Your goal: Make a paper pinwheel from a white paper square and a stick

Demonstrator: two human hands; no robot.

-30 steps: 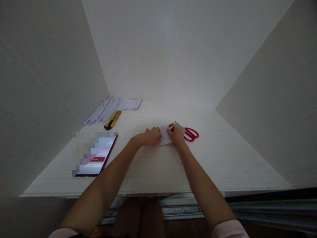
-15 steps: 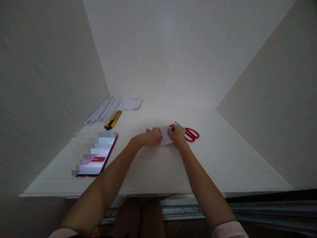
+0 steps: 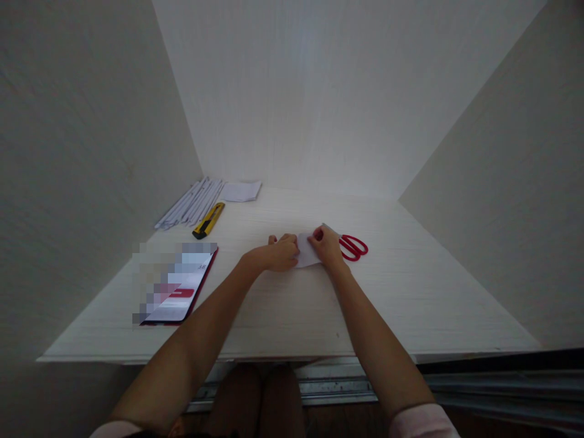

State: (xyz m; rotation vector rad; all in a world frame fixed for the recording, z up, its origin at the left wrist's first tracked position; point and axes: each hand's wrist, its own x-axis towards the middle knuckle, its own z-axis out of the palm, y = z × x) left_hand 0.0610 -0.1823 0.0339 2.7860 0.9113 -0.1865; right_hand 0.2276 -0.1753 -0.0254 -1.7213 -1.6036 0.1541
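Left hand [image 3: 280, 253] on paper [image 3: 306, 251], finger grip unclear; right hand [image 3: 327, 247] pinches paper, back from worktop's [image 3: 287, 316] front edge.

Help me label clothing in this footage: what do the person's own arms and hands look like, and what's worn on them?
The left hand and right hand are ungloved, and both forearms are uncovered. A pale pink left sleeve and matching right sleeve show at the bottom edge. No watch or bracelet is visible; rings are too small to tell.
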